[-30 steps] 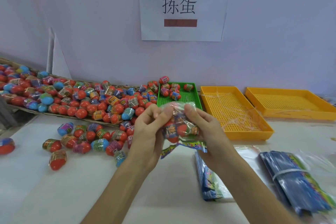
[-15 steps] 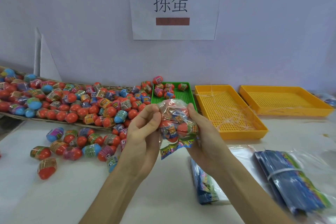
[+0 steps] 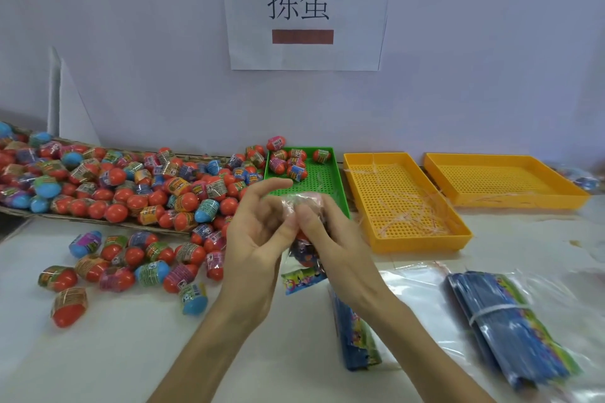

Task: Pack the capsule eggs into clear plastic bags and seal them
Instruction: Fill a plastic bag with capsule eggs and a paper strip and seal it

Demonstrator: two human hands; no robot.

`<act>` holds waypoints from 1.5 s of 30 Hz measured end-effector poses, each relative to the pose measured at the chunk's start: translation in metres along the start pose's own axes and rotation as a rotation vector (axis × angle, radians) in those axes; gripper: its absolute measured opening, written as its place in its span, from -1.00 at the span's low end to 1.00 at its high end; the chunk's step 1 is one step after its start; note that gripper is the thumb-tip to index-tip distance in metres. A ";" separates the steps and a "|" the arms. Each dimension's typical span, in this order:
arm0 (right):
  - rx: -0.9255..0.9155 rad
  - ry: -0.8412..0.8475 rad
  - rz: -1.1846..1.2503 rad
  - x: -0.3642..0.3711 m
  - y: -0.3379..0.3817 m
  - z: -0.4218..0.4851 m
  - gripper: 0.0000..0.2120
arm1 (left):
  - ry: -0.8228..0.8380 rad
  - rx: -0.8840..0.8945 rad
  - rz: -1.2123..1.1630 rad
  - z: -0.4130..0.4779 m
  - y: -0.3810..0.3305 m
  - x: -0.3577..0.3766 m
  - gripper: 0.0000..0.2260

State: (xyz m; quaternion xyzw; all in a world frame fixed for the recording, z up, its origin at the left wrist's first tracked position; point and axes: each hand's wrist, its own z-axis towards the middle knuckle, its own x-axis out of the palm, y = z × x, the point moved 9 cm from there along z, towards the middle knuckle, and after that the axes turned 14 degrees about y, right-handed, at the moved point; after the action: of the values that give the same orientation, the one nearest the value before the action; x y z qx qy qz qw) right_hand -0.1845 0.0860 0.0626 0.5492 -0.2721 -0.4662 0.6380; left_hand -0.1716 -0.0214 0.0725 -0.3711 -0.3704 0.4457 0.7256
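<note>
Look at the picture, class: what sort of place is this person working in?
Probably a small packing or sorting bench in a workshop. A heap of capsule eggs lies loose by the wall, perforated trays stand in a row, and bundled printed bags wait near the right hand.

Egg pile (image 3: 131, 186) lies left of three trays (image 3: 406, 203).

Two bare forearms, no sleeves in view, left hand (image 3: 258, 239), right hand (image 3: 330, 239), slender fingers
</note>
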 end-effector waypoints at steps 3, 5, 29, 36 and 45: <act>-0.037 0.003 -0.050 -0.004 0.004 0.001 -0.60 | 0.039 -0.080 -0.197 0.001 0.009 0.000 -0.58; -0.061 0.014 -0.056 -0.002 0.008 0.000 -0.57 | 0.069 -0.162 -0.251 0.003 0.012 0.000 -0.54; 0.093 -0.075 0.057 -0.037 0.007 -0.002 -0.81 | -0.069 -0.315 -0.213 -0.001 0.029 -0.027 -0.78; 0.179 -0.004 0.686 -0.014 -0.011 -0.003 -0.66 | -0.094 -0.375 -0.398 -0.003 0.039 -0.023 -0.59; 0.192 -0.073 0.515 -0.027 -0.013 -0.001 -0.45 | -0.076 -0.320 -0.227 -0.003 0.032 -0.029 -0.87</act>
State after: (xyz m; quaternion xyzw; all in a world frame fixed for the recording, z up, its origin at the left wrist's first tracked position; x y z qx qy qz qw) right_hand -0.1991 0.1106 0.0542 0.5028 -0.4685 -0.2800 0.6703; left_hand -0.1907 -0.0379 0.0377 -0.4203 -0.5030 0.3102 0.6886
